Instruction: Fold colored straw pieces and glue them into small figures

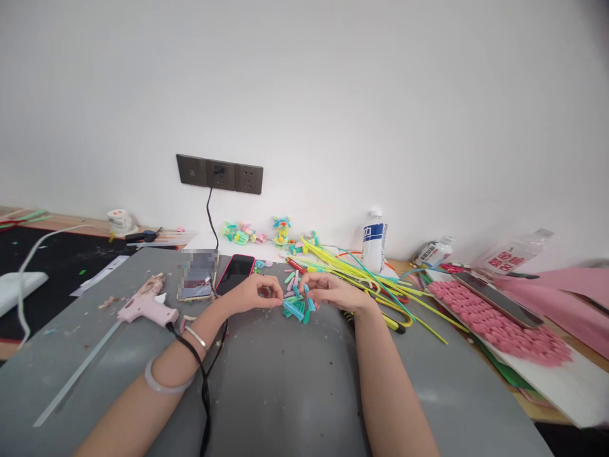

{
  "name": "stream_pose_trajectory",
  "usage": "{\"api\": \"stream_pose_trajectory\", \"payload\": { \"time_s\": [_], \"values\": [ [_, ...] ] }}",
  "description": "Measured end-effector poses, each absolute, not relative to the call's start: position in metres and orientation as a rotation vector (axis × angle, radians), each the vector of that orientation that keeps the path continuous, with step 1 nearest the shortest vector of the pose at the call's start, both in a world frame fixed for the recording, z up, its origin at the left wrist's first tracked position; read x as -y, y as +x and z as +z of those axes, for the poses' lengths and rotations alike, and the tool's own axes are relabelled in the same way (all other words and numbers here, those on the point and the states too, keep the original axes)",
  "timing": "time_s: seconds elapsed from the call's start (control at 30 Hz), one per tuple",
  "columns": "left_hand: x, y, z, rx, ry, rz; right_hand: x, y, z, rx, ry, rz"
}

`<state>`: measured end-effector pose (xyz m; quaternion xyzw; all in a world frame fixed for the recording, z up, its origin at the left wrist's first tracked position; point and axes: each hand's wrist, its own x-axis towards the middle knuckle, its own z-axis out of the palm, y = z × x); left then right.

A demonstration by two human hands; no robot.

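I'm working over a smooth grey tabletop [285, 393], left hand [281, 297] pressing thumb to fingertip, on what I cannot tell, right hand [308, 292] pinching. Between them a small teal-and-blue heap of short fuzzy sticks [294, 310] is lying; I'm judging a light grip best for the right hand's light-blue fuzzy stick [311, 304].

Cut stems [294, 310] on middle of table [285, 393]. Glue gun [147, 310] to their left. Phone [235, 273] behind, slightly left. Figures [281, 230] farther back, along foot of wall [304, 95]; sockets [219, 174] on wall, above left. Long stems [340, 261] behind right, bottle [374, 244] near wall. Far right: mat [457, 311], another phone [498, 299] on it.
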<state>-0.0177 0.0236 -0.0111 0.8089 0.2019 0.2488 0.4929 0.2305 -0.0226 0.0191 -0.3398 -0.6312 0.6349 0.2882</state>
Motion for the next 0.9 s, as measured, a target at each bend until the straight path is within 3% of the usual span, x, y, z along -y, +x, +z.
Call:
{"api": "stream_pose_trajectory", "payload": {
  "time_s": [0.9],
  "values": [
    [-0.027, -0.023, -0.007, -0.477, 1.873, 0.591, 0.009, 0.233, 0.004, 1.212, -1.085, 1.476]
  ]
}}
